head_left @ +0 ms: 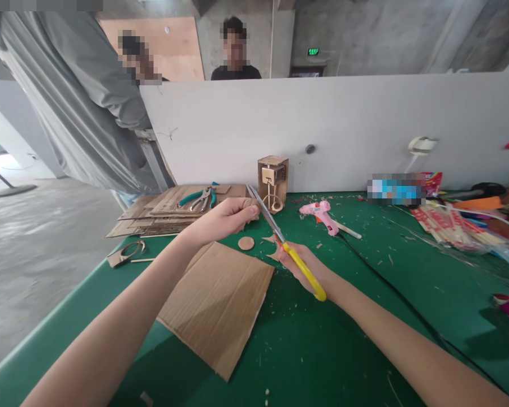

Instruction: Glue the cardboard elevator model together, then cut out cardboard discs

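Observation:
My right hand (pixel 302 265) grips a pair of scissors (pixel 303 268) with yellow handles, the blades pointing up and to the left. My left hand (pixel 236 215) pinches a small piece of cardboard (pixel 250 202), mostly hidden by the fingers, right beside the blades. Whether the blades touch it I cannot tell. Below the hands lies a cardboard sheet (pixel 220 305) on the green table (pixel 322 350). A round cardboard disc (pixel 246 243) rests just past its far edge. Curved cardboard scraps (pixel 272 247) lie by my right hand.
A small cardboard box model (pixel 280 169) stands against the white partition (pixel 220 130). Pliers (pixel 201 198) lie on stacked cardboard (pixel 144 217) at left. A pink glue gun (pixel 322 215) with a black cord is right of centre; packaged sticks (pixel 445 229) lie farther right. Two people are behind the partition.

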{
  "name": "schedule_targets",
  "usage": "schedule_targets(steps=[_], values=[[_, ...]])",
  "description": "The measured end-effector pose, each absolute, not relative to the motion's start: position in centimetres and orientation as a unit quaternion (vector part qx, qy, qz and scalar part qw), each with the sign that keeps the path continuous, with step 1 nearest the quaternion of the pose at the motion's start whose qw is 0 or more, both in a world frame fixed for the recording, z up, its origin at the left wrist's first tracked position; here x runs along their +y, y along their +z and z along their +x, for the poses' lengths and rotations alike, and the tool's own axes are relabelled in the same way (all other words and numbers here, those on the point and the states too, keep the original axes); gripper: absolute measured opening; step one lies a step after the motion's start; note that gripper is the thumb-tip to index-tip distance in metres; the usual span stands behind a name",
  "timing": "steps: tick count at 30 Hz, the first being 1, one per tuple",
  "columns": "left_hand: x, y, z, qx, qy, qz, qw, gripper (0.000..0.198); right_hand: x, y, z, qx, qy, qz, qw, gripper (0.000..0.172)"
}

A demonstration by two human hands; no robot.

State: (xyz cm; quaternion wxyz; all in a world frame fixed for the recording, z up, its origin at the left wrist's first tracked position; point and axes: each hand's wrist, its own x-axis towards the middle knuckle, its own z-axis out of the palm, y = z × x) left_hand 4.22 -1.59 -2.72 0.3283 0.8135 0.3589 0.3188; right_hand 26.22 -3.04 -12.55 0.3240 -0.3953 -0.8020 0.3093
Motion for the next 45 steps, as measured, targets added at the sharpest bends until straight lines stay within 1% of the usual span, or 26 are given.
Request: schedule_targets(steps=[11,19,26,32,37,45], values=[[-1.7,-1.9,3.2,0.357,0.276,0.811,0.372,0.037,-2.8,-12.3,26.7,-0.806,0.313,-0.413,0.286,0.056],[-1.6,-1.7,2.8,0.367,0.257,0.795,0.41,0.038,-3.0,-12.1,27.0,-0.824,0.276,-0.414,0.271,0.047],[-1.5,-1.8,2.5,0.368,0.252,0.793,0.416,0.036,-2.7,-12.4,26.9,-0.835,0.242,-0.422,0.257,0.05],[-1.4,-1.8,2.6,0.361,0.254,0.796,0.413,0.038,-2.9,-12.1,26.9,-0.845,0.205,-0.433,0.236,0.046],[-1.5,-1.8,2.4,0.36,0.247,0.788,0.434,0.037,-3.2,-11.6,26.8,-0.849,0.193,-0.443,0.212,0.044],[-1.4,-2.0,2.3,0.345,0.251,0.781,0.457,0.037,-3.5,-11.6,26.8,-0.848,0.171,-0.457,0.207,0.041]])
